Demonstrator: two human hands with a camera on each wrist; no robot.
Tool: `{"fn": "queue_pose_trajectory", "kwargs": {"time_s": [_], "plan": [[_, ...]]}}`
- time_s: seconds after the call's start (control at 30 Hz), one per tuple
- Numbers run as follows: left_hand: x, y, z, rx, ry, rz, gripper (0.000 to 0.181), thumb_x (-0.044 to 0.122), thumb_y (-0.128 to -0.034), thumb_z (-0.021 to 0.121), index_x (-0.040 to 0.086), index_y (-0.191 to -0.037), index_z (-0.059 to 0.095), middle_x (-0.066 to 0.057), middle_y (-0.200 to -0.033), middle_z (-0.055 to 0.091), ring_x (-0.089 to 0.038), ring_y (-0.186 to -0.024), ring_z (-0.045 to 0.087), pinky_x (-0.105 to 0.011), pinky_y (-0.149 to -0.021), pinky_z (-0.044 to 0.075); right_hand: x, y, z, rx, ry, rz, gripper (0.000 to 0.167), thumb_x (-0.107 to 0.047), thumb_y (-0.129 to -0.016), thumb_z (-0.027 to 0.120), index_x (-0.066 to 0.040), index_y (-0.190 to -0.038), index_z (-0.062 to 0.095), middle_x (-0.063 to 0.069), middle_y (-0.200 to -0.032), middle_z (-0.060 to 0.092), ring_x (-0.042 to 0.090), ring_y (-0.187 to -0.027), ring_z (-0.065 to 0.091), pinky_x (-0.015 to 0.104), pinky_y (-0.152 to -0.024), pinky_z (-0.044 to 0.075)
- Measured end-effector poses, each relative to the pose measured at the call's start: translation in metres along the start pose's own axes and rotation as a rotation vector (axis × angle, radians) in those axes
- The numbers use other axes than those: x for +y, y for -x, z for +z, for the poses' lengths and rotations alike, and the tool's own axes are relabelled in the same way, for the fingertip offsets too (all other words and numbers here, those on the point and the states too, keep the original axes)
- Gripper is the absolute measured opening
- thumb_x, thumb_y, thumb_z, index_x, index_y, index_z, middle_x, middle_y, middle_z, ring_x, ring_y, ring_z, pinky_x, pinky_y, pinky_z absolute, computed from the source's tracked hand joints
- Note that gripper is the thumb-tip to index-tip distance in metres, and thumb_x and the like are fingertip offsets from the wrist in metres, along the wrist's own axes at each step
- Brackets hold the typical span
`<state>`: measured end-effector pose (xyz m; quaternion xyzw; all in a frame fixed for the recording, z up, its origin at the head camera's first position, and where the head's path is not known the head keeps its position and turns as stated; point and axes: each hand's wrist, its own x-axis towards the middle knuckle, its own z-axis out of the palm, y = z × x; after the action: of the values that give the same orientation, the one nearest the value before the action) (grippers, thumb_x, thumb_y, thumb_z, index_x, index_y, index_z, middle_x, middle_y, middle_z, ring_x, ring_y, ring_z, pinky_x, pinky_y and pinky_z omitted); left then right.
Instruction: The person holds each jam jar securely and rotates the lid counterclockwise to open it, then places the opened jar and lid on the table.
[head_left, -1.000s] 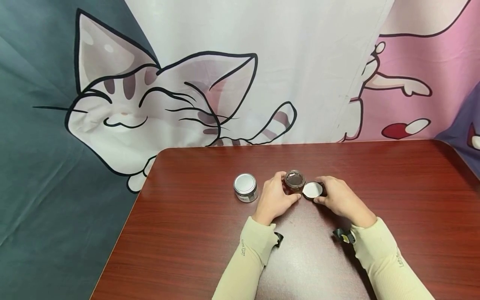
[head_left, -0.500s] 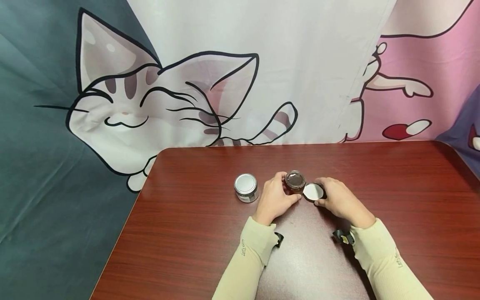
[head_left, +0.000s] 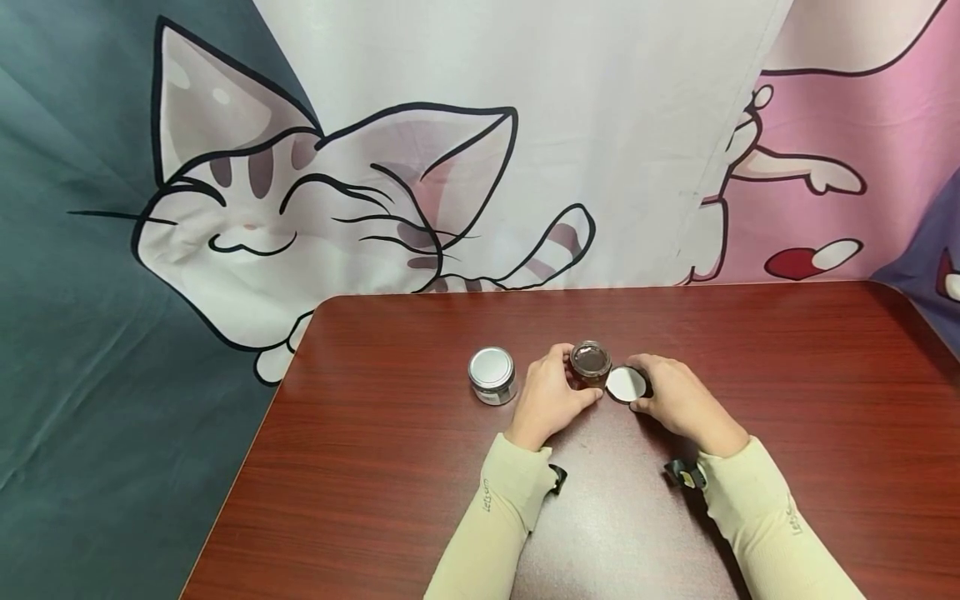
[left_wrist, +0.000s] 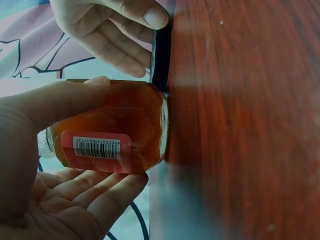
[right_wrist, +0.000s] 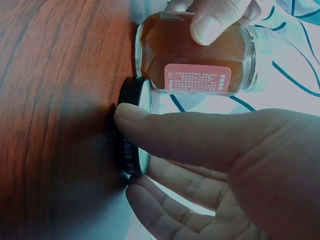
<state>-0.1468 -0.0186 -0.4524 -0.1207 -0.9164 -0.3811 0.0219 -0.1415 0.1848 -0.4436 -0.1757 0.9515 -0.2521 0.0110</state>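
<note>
1. Fingers, 2 hands: left hand [head_left: 551, 396] grasps the amber jar [head_left: 590, 360], thumb on one side, fingers on the other; right hand [head_left: 675, 396] pinches the black lid [head_left: 626, 384] by its edge, thumb and fingers on opposite sides.
2. Jars, count 2. Amber jar: uncapped, upright on the table [head_left: 360, 500], between the hands, glass neck bare, orange-brown contents.
3. Labels on amber jar, 2 seen: one red label with barcode [left_wrist: 97, 148] in the left wrist view, one red label with printed text [right_wrist: 197, 78] in the right wrist view.
4. Loose lids, count 1: black lid lies flat on table, white inner face up, pale lettering on its side. Sits right beside the amber jar's base, on the right-hand side; cannot tell if they touch.
5. Second jar: 1 silver-lidded jar [head_left: 492, 375], upright, lid on, left of the left hand, near it but ungripped. Left hand is between the 2 jars.
6. Sleeves, count 2, pale yellow-green: left sleeve [head_left: 487, 517], right sleeve [head_left: 772, 517], lettering on each. Dark wrist devices, 2: one at the left wrist [head_left: 557, 479], one at the right [head_left: 685, 474].
7. Table: 1, reddish-brown, wood grain, glare near the arms.
8. Behind table: printed cloth [head_left: 637, 150], 1 smiling cat drawn at left, part of another figure on pink at right.
</note>
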Motion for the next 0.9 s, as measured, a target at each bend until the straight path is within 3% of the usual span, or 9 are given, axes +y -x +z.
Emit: {"fn": "queue_pose_trajectory", "kwargs": {"time_s": [0.37, 0.7, 0.9], "plan": [[-0.0003, 0.0005, -0.0004, -0.002, -0.001, 0.006, 0.062, 0.025, -0.0743, 0.090, 0.008, -0.125, 0.059, -0.001, -0.102, 0.070, -0.009, -0.086, 0.063, -0.024, -0.080, 0.050, -0.0015, 0.0007, 0.0009, 0.015, -0.012, -0.013, 0.058, -0.001, -0.071, 0.085, 0.009, -0.122, 0.060, 0.026, -0.114, 0.066, 0.045, -0.104, 0.063, 0.058, -0.090, 0.047], [-0.0024, -0.0008, -0.0003, -0.041, 0.008, 0.014, 0.079, 0.030, -0.0732, 0.091, 0.007, -0.138, 0.053, -0.005, -0.121, 0.068, -0.015, -0.109, 0.065, -0.030, -0.093, 0.050, -0.0015, 0.0012, -0.0009, 0.016, -0.020, -0.041, 0.060, -0.004, -0.070, 0.087, 0.010, -0.121, 0.059, 0.027, -0.114, 0.065, 0.047, -0.105, 0.061, 0.059, -0.092, 0.046], [-0.0026, -0.0015, -0.0035, -0.027, 0.016, 0.040, 0.092, 0.036, -0.0726, 0.091, 0.006, -0.147, 0.045, -0.007, -0.133, 0.062, -0.020, -0.122, 0.059, -0.035, -0.102, 0.046, -0.0012, 0.0025, -0.0021, 0.030, -0.040, -0.050, 0.061, -0.006, -0.071, 0.088, 0.009, -0.121, 0.058, 0.027, -0.114, 0.064, 0.045, -0.105, 0.060, 0.058, -0.091, 0.046]]}}
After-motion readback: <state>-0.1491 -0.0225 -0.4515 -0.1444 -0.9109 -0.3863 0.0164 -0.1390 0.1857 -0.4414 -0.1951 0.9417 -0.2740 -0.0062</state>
